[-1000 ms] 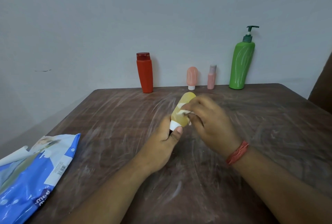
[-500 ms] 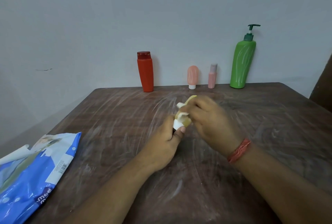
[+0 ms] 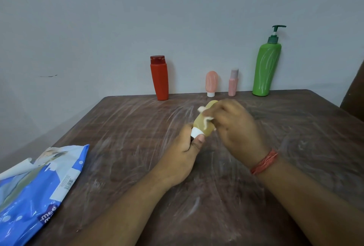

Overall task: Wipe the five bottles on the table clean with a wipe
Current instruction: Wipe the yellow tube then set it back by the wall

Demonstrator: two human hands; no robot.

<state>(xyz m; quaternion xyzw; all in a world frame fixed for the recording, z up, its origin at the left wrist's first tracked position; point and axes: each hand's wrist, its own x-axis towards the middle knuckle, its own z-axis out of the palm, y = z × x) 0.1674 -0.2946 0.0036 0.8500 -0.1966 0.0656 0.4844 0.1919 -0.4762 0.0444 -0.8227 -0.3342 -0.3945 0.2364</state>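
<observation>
The left hand grips the yellow bottle by its cap, steadying it while the right hand pinches the wipe against it.

Blue wipes pack reads "mee", seemingly cut off

5 bottles: yellow bottle, red bottle, peach bottle, pink bottle, green bottle; 1 wipe; 1 pack.

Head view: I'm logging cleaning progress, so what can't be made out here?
- Yellow bottle: its far side is hidden by the right hand and the wipe.
- Its white cap: partly covered by the left hand grip.
- Wipes pack: cut off by the left edge, brand unreadable.
- Row bottles: any dirt too small to tell.
</observation>
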